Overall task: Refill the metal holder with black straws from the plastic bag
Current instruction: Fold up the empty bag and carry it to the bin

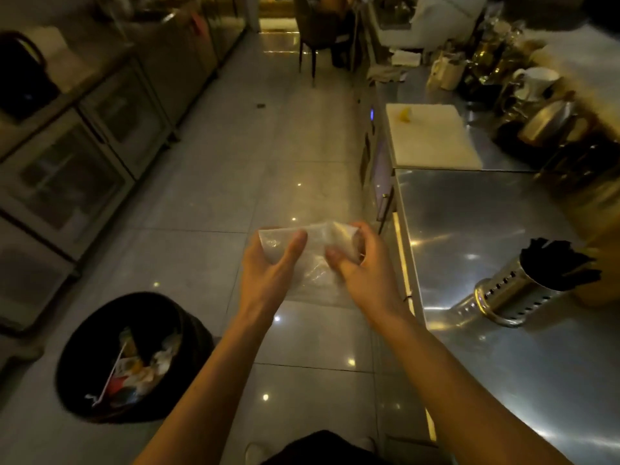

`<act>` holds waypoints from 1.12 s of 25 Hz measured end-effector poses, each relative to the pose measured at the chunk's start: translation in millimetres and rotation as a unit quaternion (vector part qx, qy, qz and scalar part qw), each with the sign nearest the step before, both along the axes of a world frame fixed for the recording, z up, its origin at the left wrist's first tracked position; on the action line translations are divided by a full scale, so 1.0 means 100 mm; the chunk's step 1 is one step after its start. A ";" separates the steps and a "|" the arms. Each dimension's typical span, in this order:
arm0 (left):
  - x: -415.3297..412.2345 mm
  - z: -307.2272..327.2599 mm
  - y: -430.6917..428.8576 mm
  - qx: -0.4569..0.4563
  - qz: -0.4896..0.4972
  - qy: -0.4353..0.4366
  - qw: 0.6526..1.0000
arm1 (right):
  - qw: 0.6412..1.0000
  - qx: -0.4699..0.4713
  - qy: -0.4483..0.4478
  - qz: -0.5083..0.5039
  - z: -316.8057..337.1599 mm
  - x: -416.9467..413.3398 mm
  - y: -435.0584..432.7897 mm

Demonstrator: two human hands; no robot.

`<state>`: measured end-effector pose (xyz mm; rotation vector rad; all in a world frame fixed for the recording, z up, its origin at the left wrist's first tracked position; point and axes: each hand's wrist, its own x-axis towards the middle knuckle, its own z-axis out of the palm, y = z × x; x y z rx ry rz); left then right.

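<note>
So the thin clear plastic bag is up in the air between both hands, out over the tiled floor just left of the stainless steel tabletop. The left hand grips its left end with the thumb lying across the top. The right hand has its fingers curled into the right end, bunching the film up. I can't see any straws in it. Looks empty to me, though the film's pretty blurry.

The perforated shiny metal holder sits on the tabletop off to the right, well apart from the bag, with a bunch of black straws poking out the top.

Handling-wise that bag's gonna be featherweight, floppy and a bit slick, so pinching a gathered wad beats holding a flat edge. There's a round black trash bin down on the left, if that's where it's headed.
</note>
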<state>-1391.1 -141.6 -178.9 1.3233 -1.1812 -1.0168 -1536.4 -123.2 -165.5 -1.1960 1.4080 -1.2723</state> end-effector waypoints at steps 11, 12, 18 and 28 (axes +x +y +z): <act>2.00 0.16 0.41 -0.081 0.236 -0.054 0.967 | 0.998 -0.037 0.009 0.052 -0.01 2.50 0.05; 2.15 0.13 0.48 -0.080 0.252 -0.053 0.963 | 0.997 -0.038 0.013 0.060 -0.06 2.69 0.07; 2.99 -0.38 0.89 -0.038 0.357 -0.063 0.931 | 0.978 -0.042 0.072 0.194 -0.50 3.64 0.29; 3.52 -1.50 0.59 0.163 0.438 -0.040 0.883 | 0.898 -0.006 0.178 0.402 -1.51 4.31 -0.28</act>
